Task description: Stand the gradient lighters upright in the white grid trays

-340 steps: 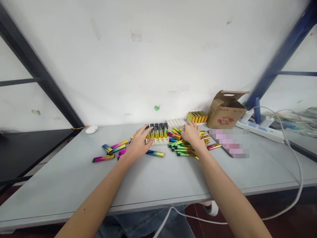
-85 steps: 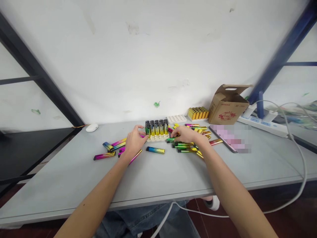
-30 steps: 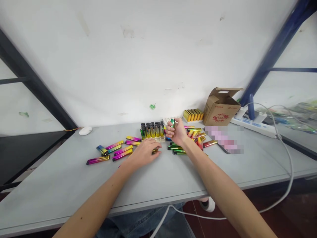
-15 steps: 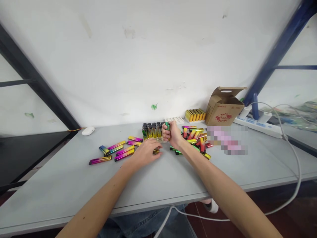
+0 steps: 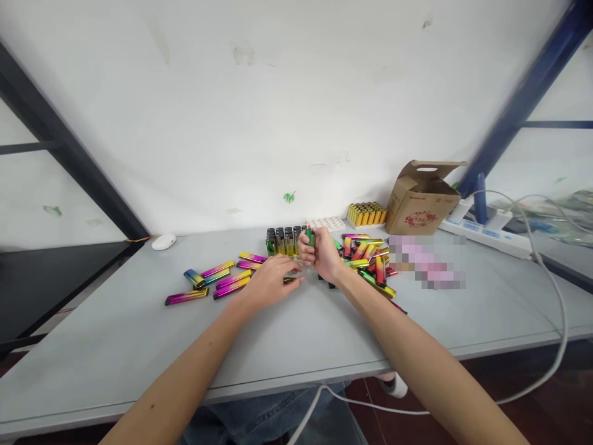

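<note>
My right hand (image 5: 319, 254) is closed around a green metallic lighter (image 5: 310, 237), held upright at the front right corner of a white tray (image 5: 296, 262) full of standing lighters (image 5: 283, 240). My left hand (image 5: 269, 279) lies palm down on the grey table (image 5: 287, 334) just in front of the tray, fingers curled over a lighter whose tip shows under them. Loose rainbow-coloured lighters (image 5: 217, 279) lie to its left. A bigger heap of lighters (image 5: 368, 259) sits right of my right hand.
An empty white tray (image 5: 328, 223) and a tray of yellow lighters (image 5: 367, 214) stand by the wall. A cardboard box (image 5: 424, 199), a power strip (image 5: 486, 233) with a white cable (image 5: 556, 296) lie right. A white mouse (image 5: 164, 241) sits far left.
My right hand picked a green lighter from the heap, raised it and brought it left and down to the tray's corner. My left hand moved from the tray's side to the table in front.
</note>
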`<control>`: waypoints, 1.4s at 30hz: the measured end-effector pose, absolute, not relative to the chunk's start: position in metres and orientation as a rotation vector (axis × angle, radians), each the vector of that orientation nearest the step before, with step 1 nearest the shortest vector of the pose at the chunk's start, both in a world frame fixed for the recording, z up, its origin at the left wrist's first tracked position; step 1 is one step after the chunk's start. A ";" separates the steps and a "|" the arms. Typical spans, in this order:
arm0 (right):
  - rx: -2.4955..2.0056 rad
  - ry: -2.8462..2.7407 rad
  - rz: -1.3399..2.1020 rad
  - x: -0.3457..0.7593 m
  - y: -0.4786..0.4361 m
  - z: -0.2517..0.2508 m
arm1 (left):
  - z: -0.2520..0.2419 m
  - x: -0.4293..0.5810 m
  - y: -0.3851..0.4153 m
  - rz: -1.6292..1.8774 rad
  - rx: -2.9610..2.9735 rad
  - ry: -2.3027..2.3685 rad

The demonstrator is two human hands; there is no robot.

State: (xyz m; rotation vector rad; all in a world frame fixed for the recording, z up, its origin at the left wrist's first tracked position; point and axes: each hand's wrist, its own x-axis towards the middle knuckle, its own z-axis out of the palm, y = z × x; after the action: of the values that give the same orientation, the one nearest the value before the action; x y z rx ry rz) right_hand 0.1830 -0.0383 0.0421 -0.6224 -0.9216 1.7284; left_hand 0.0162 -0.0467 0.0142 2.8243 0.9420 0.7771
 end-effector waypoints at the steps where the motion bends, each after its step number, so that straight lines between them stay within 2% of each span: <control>1: -0.612 -0.935 1.729 0.183 -0.038 0.041 | 0.015 0.016 -0.047 0.795 2.817 0.940; 6: -0.607 -0.963 1.702 0.181 -0.040 0.042 | 0.015 0.015 -0.046 0.908 2.739 1.004; 13: -0.611 -0.981 1.513 0.178 -0.040 0.044 | 0.018 0.017 -0.046 1.342 2.549 1.088; 20: -0.714 -1.159 1.203 0.170 -0.042 0.033 | 0.009 0.024 -0.045 1.265 2.517 1.199; 25: -0.739 -1.359 1.063 0.164 -0.049 0.036 | 0.008 0.028 -0.046 1.425 2.416 1.209; 32: -0.751 -1.549 0.673 0.171 -0.047 0.033 | 0.013 0.021 -0.044 1.524 2.397 1.285; 38: -0.779 -1.570 0.620 0.176 -0.044 0.034 | 0.013 0.018 -0.043 1.592 2.485 1.295; 42: -0.793 -1.397 0.800 0.174 -0.037 0.030 | 0.017 0.016 -0.042 1.717 2.457 1.337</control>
State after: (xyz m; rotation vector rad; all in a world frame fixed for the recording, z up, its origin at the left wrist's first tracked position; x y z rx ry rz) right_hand 0.1742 -0.0371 0.0304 -0.7928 -1.3969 0.7996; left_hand 0.0155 -0.0418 0.0171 2.4565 1.3372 1.7173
